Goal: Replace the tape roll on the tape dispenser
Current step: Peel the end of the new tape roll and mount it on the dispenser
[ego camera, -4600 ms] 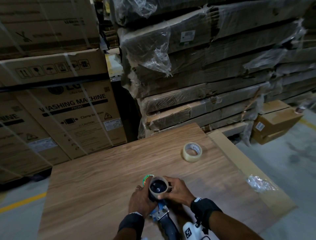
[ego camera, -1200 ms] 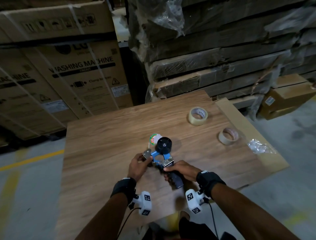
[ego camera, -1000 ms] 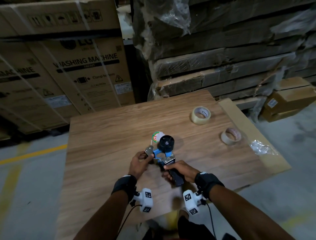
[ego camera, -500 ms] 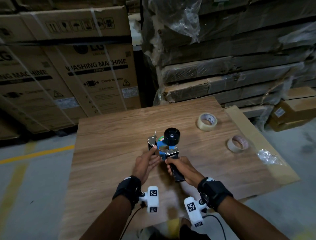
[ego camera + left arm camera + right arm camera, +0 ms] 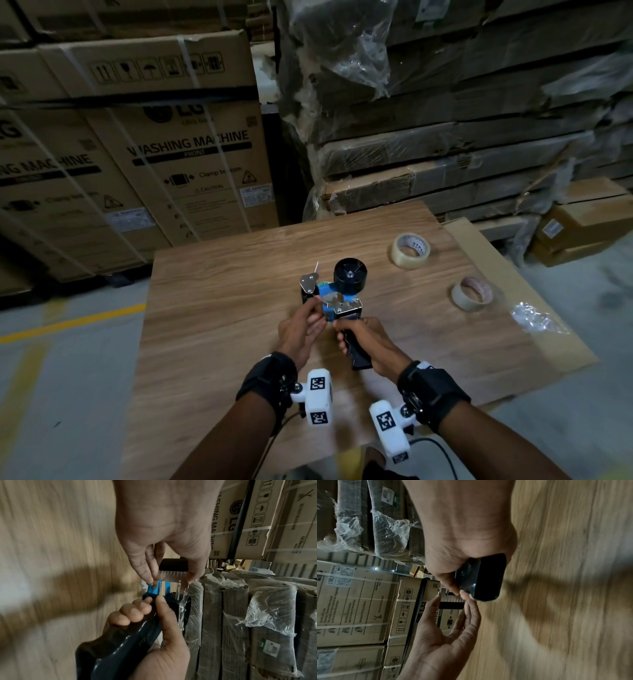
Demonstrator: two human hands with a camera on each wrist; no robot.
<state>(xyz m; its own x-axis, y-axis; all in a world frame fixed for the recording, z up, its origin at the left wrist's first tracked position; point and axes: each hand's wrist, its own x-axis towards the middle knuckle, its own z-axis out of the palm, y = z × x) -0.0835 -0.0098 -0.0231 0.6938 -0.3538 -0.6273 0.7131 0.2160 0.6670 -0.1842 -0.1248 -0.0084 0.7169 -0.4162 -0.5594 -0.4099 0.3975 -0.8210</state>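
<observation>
Tape dispenser: held over the wood surface, approx. centre, lifted off it. Long axis runs near-to-far: black handle at the near end, pointing toward the person; blue frame and black hub at the far end. Hub axis points up toward the head cam; no roll on it.

Right hand: closed round the handle, fingers wrapped on the left side, thumb along the top (left-wrist view).

Left hand: fingers near straight, tips of thumb and fingers at the two ends of the serrated metal cutter plate, just left of the frame. Whether it pinches the plate or only touches it: cannot tell.

Clear tape roll: lying flat on the surface, far right, well apart from the dispenser. Second roll, nearly spent core: flat, right, nearer than the first. Crumpled clear film: on the cardboard sheet at the right edge.

Background: strapped washing-machine cartons far left; film-wrapped flat cartons stacked far right.
</observation>
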